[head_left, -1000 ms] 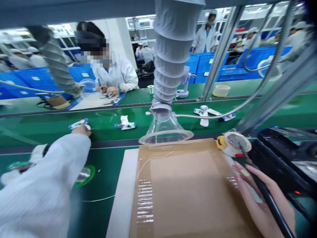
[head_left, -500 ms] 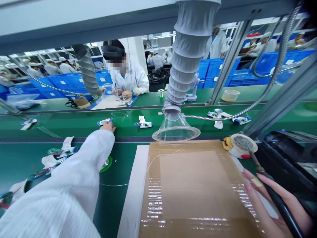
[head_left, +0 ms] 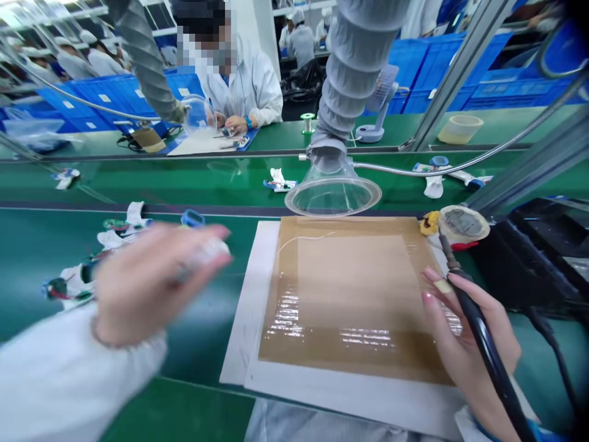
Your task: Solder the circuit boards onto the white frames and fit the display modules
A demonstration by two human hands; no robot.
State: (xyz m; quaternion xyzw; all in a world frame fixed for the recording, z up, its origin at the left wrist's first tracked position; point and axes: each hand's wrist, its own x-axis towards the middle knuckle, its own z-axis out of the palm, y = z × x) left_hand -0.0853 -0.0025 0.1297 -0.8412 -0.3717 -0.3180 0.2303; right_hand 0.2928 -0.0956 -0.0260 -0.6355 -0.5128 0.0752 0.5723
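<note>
My left hand, blurred by motion, is raised over the green bench left of the brown work mat; a white part with a blue end shows at its fingers. My right hand is closed round a black soldering iron at the mat's right edge. The iron's tip points at the tip-cleaning holder behind it. A thin solder wire lies on the mat's far side.
A clear fume-extraction funnel on a grey hose hangs over the mat's far edge. Small white-and-blue assemblies lie on the green conveyor. More parts sit at the left. A black unit stands at the right. A person in white works opposite.
My left hand has pulled back from the conveyor to the near bench, with a small part at its fingers. The view has tilted down. My right hand keeps the iron.
</note>
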